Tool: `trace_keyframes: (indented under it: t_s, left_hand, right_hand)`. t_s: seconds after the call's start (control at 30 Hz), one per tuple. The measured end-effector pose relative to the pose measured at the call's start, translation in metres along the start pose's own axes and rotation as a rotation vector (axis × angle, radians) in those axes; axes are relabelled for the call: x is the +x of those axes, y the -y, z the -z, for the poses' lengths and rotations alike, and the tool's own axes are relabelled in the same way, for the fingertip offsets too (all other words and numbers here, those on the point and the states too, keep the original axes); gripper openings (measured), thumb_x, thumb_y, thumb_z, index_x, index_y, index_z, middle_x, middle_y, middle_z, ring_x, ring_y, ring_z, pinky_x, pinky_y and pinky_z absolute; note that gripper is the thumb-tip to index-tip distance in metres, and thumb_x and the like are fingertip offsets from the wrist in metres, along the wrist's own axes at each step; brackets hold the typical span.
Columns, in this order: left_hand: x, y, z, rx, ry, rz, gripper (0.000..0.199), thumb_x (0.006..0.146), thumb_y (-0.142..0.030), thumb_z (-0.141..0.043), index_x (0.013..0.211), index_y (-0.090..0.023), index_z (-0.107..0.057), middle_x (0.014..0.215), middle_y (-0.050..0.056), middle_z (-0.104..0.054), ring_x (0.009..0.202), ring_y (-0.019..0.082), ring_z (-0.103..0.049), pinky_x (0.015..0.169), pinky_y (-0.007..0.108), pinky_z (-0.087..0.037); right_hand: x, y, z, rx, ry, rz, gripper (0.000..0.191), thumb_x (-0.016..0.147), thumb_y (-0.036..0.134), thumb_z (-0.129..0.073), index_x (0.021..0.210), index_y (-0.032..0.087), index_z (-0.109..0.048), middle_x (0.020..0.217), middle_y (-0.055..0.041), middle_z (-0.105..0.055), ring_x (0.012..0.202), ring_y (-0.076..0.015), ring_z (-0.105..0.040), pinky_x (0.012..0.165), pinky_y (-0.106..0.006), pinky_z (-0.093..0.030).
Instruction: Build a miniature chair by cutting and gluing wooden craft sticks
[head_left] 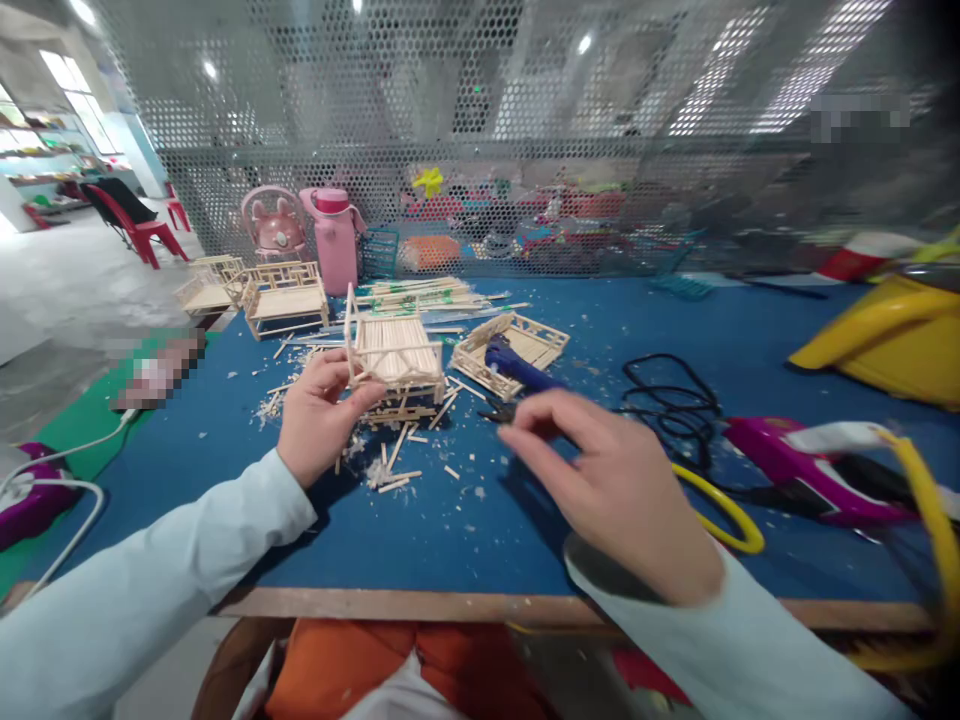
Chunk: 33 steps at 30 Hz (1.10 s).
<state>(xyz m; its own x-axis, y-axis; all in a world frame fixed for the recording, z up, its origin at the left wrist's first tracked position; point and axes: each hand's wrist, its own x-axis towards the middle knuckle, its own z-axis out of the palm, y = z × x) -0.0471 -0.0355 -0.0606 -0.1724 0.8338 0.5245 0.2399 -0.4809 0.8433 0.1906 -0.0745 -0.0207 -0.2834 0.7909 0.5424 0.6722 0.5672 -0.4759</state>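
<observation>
My left hand (321, 410) grips the near left corner of a miniature bed (397, 345) built from thin wooden sticks, thumb in front and fingers behind. The little bed is raised at the middle of the blue table. My right hand (607, 470) is to the right of it, fingers curled and thumb meeting the index finger. Whatever is in that pinch is hidden or too small to name. Just beyond these fingertips are a blue handle-like piece (525, 370) and dark pointed jaws (495, 411); the hand partly covers them. A stick-built frame (517, 345) lies behind them.
Stick offcuts (401, 478) litter the blue table (450, 540). More stick models (285, 300) and a stick bundle (427, 295) sit behind, near a pink bottle (336, 245). At right are a black cord (671, 400), purple tool (810, 465) and yellow tube (731, 520). Perforated metal (450, 100) rises behind.
</observation>
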Motion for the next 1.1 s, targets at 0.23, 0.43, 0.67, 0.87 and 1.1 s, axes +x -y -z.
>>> trace_keyframes:
  t_s: [0.23, 0.43, 0.67, 0.87, 1.1]
  left_hand:
    - [-0.004, 0.016, 0.002, 0.116, 0.162, 0.103, 0.027, 0.065, -0.033, -0.073, 0.082, -0.017, -0.06, 0.107, 0.009, -0.059, 0.1, 0.021, -0.058, 0.089, 0.042, -0.05]
    - [-0.02, -0.001, 0.014, 0.32, 0.129, 0.04, 0.056, 0.066, -0.031, -0.074, 0.113, -0.019, -0.046, 0.119, 0.011, -0.052, 0.113, 0.025, -0.053, 0.091, 0.042, -0.048]
    - [-0.007, -0.025, 0.027, 0.676, 0.095, -0.42, 0.044, 0.075, -0.023, -0.067, 0.115, -0.021, -0.049, 0.125, 0.012, -0.054, 0.121, 0.028, -0.048, 0.101, 0.045, -0.04]
    - [0.01, -0.036, 0.013, 0.67, 0.181, -0.595, 0.027, 0.076, -0.019, -0.062, 0.103, -0.02, -0.058, 0.114, 0.011, -0.063, 0.113, 0.026, -0.055, 0.102, 0.042, -0.039]
    - [0.015, -0.053, -0.01, 0.896, 0.442, -0.559, 0.04, 0.072, -0.014, -0.059, 0.11, -0.024, -0.058, 0.113, 0.005, -0.065, 0.115, 0.029, -0.055, 0.112, 0.057, -0.017]
  right_hand:
    - [-0.076, -0.047, 0.036, -0.477, 0.13, -0.115, 0.021, 0.084, 0.038, -0.053, 0.094, 0.022, -0.061, 0.095, -0.0146, -0.069, 0.089, -0.0319, -0.065, 0.077, -0.046, -0.051]
    - [-0.08, -0.053, 0.035, -0.454, 0.092, -0.316, 0.013, 0.082, 0.038, -0.05, 0.08, 0.026, -0.055, 0.08, -0.0112, -0.071, 0.074, -0.0286, -0.067, 0.066, -0.04, -0.05]
    - [-0.067, -0.046, 0.029, -0.465, 0.081, -0.424, 0.015, 0.08, 0.038, -0.049, 0.071, 0.027, -0.052, 0.068, -0.0083, -0.068, 0.061, -0.0258, -0.062, 0.054, -0.035, -0.039]
    - [-0.061, -0.06, 0.035, -0.502, 0.18, -0.492, 0.016, 0.078, 0.037, -0.053, 0.069, 0.025, -0.05, 0.064, -0.0054, -0.063, 0.054, -0.0229, -0.057, 0.053, -0.034, -0.038]
    - [-0.002, -0.031, 0.036, -0.302, 0.203, -0.098, 0.016, 0.081, 0.038, -0.054, 0.075, 0.025, -0.061, 0.066, -0.0028, -0.064, 0.058, -0.0195, -0.057, 0.057, -0.033, -0.036]
